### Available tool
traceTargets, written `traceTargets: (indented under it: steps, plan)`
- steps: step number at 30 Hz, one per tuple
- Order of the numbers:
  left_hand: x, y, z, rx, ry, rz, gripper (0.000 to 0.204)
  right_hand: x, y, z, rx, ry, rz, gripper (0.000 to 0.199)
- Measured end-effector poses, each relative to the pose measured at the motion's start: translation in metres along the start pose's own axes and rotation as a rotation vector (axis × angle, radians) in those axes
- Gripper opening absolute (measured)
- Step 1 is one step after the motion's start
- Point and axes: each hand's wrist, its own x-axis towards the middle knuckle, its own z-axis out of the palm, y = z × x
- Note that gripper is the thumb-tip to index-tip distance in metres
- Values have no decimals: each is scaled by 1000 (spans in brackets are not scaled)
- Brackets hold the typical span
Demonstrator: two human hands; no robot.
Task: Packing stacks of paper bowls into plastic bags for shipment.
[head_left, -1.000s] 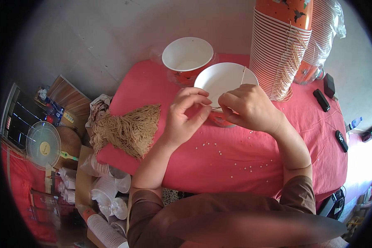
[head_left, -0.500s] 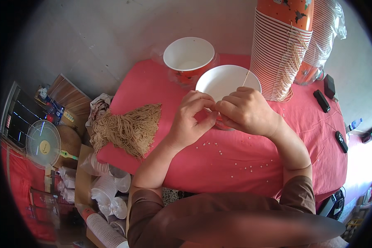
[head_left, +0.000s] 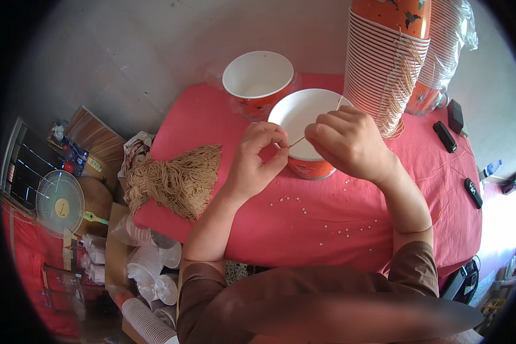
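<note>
A thin tan cord (head_left: pixel 296 141) is stretched between my two hands, above the near rim of an orange-and-white paper bucket (head_left: pixel 311 168). My left hand (head_left: pixel 256 157) pinches one end of it between thumb and forefinger. Curled closed, my right hand (head_left: pixel 350 137) grips the cord farther along, and a bit of cord sticks up behind its knuckles. To the left lies a bundle of similar tan cords (head_left: pixel 175 180). A second bucket (head_left: pixel 258 76) stands behind, in clear plastic. Part of the near bucket's rim is hidden by my right hand.
Tall nested buckets (head_left: pixel 384 63) with cords hanging down their side stand at the back right. Small white dots (head_left: pixel 346 227) are scattered over the red tablecloth (head_left: pixel 258 229). Dark devices (head_left: pixel 445 136) lie at the right. A box of plastic-wrapped cups (head_left: pixel 146 266) and a fan (head_left: pixel 60 203) are at left.
My hands have moved apart, pulling the cord straight between them. The left hand has shifted slightly left. More of the near bucket's front now shows.
</note>
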Motion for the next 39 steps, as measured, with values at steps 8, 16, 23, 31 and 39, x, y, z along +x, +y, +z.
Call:
traceTargets:
  steps: [8, 16, 23, 31, 39]
  plan:
    - [-1, -1, -2, -8, 6, -25, 10, 4, 12, -19, -49, 156, 63, 16]
    - [-2, 2, -1, 67, -52, -1, 9, 1, 21, -20, -207, 140, 141, 12]
    - [0, -4, -12, 63, -219, -17, 9, -2, 22, -17, -156, 115, 186, 12]
    - [1, 3, -10, 164, -274, 38, 19, -2, 24, -23, -64, 96, 218, 11]
    - [2, -15, -11, 82, -21, 74, 20, -8, 27, -49, -28, -83, 390, 16]
